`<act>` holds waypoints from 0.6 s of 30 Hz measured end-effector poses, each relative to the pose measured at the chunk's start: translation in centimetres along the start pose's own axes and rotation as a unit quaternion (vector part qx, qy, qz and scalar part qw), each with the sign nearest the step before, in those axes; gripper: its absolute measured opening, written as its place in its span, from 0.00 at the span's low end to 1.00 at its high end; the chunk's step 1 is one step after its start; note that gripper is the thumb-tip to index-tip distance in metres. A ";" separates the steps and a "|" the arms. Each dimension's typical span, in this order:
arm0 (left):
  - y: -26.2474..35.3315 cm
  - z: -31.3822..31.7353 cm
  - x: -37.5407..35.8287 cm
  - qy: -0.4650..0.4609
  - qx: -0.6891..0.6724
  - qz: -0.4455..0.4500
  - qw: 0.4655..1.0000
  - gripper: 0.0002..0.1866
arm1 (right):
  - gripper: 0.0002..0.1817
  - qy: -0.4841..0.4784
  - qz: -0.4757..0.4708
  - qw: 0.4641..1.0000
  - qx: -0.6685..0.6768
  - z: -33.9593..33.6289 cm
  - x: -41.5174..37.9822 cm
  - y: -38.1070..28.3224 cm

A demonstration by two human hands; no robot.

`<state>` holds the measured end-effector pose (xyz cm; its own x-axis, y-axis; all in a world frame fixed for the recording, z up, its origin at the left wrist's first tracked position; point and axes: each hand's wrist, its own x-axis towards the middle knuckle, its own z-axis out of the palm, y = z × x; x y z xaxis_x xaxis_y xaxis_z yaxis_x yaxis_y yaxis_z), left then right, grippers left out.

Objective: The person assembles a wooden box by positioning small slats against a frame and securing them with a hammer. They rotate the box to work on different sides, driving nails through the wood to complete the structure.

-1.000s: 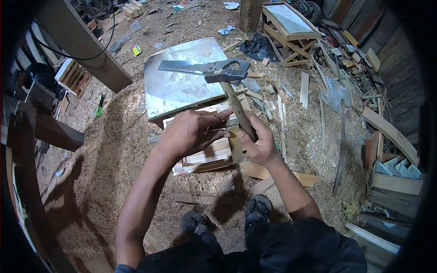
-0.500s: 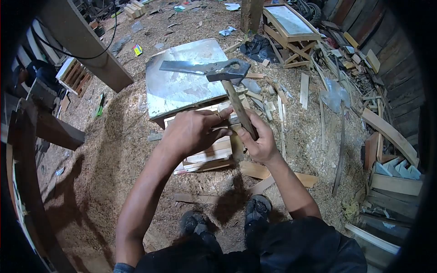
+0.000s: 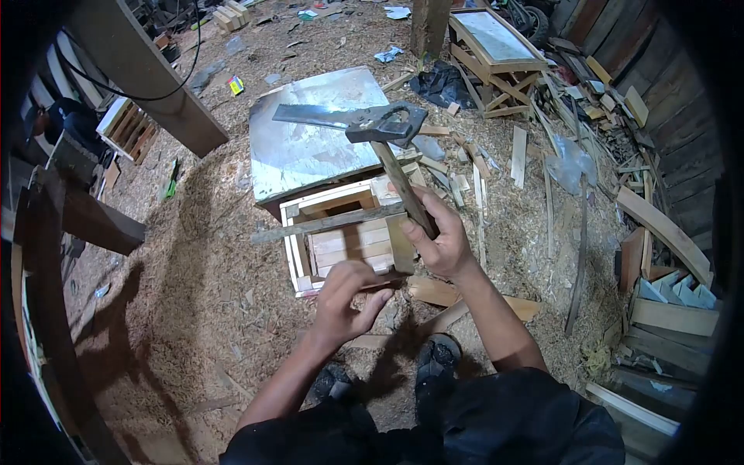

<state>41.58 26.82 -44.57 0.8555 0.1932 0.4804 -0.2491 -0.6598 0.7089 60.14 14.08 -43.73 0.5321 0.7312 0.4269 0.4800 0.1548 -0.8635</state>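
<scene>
My right hand [image 3: 442, 236] is wrapped round the wooden handle of a hammer [image 3: 401, 184], whose dark head points up and away. Below it is a wooden box frame [image 3: 294, 262] with light slats [image 3: 353, 246] inside. A thin grey strip of wood [image 3: 329, 224] lies across the frame, its right end near my right hand. My left hand [image 3: 349, 302] is at the near edge of the frame, fingers curled and thumb apart; whatever its fingertips may hold is hidden. A handsaw [image 3: 314, 115] rests on the pale-topped board [image 3: 310, 155] behind the frame, partly covered by the hammer head.
Wood shavings and offcuts [image 3: 518, 155] cover the ground. A wooden post [image 3: 147, 77] rises at the upper left. A framed stand [image 3: 496, 46] and a black plastic bag [image 3: 442, 87] are at the upper right. Stacked timber [image 3: 674, 314] lines the right side.
My left hand has moved away from the hammer handle, down towards me to the near edge of the frame. The grey strip and frame interior now show. My right hand keeps the hammer.
</scene>
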 end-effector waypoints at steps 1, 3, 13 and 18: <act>-0.5 0.5 0.1 0.044 0.008 -0.026 0.999 0.22 | 0.27 0.004 0.001 1.000 0.002 0.0 0.0 0.1; -0.9 1.5 1.0 0.134 0.022 -0.084 0.987 0.33 | 0.26 0.004 0.009 1.000 0.008 0.1 0.0 -0.4; -4.4 2.4 6.7 0.013 -0.204 -0.076 0.976 0.47 | 0.25 0.011 0.007 1.000 0.015 0.0 0.2 -0.8; -6.0 3.7 7.2 0.023 -0.296 -0.038 0.954 0.38 | 0.25 0.016 -0.008 1.000 0.016 -0.2 0.2 -0.8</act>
<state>50.90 29.52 -47.25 0.8637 0.2650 0.4287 -0.4117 -0.1197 0.9034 59.99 14.00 -42.89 0.5466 0.7065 0.4496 0.4674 0.1881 -0.8638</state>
